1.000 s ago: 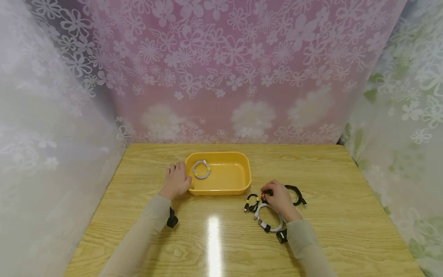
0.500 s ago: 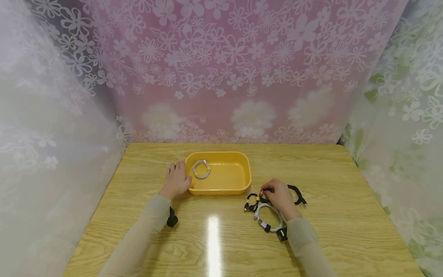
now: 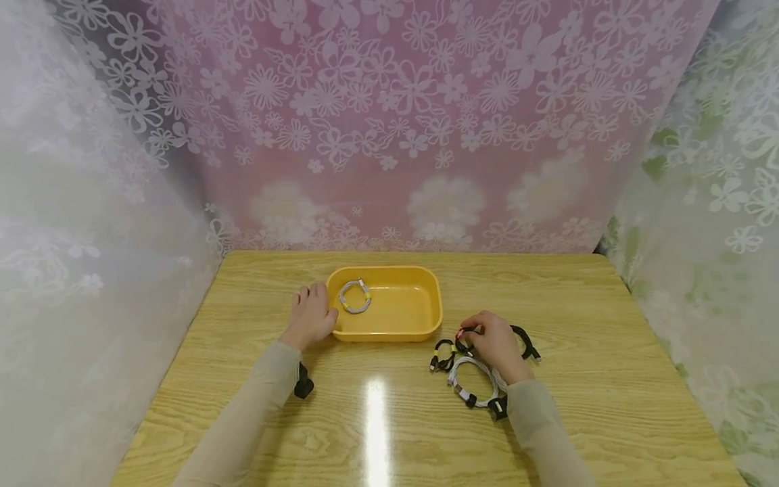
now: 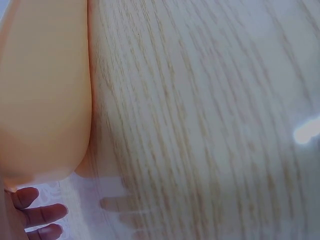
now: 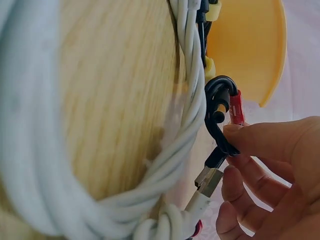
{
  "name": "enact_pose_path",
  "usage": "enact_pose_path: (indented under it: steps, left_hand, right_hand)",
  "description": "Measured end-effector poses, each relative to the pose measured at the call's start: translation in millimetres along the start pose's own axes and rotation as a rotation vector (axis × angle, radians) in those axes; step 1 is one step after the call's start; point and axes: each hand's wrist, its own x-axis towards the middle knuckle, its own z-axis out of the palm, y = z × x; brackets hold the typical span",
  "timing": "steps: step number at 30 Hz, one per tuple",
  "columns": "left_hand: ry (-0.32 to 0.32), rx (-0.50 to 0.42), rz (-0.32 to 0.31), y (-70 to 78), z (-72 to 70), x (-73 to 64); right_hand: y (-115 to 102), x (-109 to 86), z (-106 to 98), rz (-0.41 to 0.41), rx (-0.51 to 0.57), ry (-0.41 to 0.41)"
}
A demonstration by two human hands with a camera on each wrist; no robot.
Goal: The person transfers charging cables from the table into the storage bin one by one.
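In the head view a yellow plastic tray (image 3: 389, 336) stands on the table, a grey coiled cable (image 3: 345, 303) with yellow ties at its left inside. My left hand (image 3: 310, 318) holds the tray's left end, thumb at the rim and fingers along the outside; in the left wrist view the fingers (image 4: 45, 215) show beyond the tray wall (image 4: 45, 100). My right hand (image 3: 496, 343) pinches a black coiled cable with a red band (image 5: 236, 108) between thumb and fingers. Beside it lie a white coiled cable (image 3: 458, 368) and a small black cable with yellow ties (image 3: 437, 354).
A black cable loop with a metal plug (image 3: 528, 343) extends to the right of my right hand. The wooden table (image 3: 243, 270) ends at a pink floral curtain (image 3: 389, 203) behind, with pale curtains on both sides.
My right hand has shifted slightly up and away, and the black cable's red-banded end is drawn up a little with it. My left hand and the tray stay in place.
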Motion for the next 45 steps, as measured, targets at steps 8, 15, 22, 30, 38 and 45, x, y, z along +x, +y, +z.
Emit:
enact_pose_path:
  steps: [8,15,22,30,38,45]
  left_hand:
    - [0.003,-0.005,0.002,-0.5,0.3,1.0]
    - [0.004,-0.009,0.002,-2.2,0.6,1.9]
    - [0.009,-0.019,0.010,-1.8,-0.6,2.1]
    - [0.002,-0.018,0.007,-0.7,-1.5,2.4]
    - [0.000,-0.005,0.002,-0.6,-1.0,2.5]
    - [0.001,-0.008,0.004,1.5,-2.4,1.6]
  right_hand:
    - [-4.2,0.1,-4.1,0.037,0.046,0.026]
    - [-17.4,-1.2,-14.4,0.041,0.124,0.046]
    - [-24.5,0.4,-21.9,0.091,0.231,0.038]
    - [-37.6,1.4,-29.3,0.160,0.375,0.018]
    - [-52.9,7.4,-25.9,0.170,0.472,0.033]
    - [-72.2,15.4,-15.4,0.122,0.534,0.037]
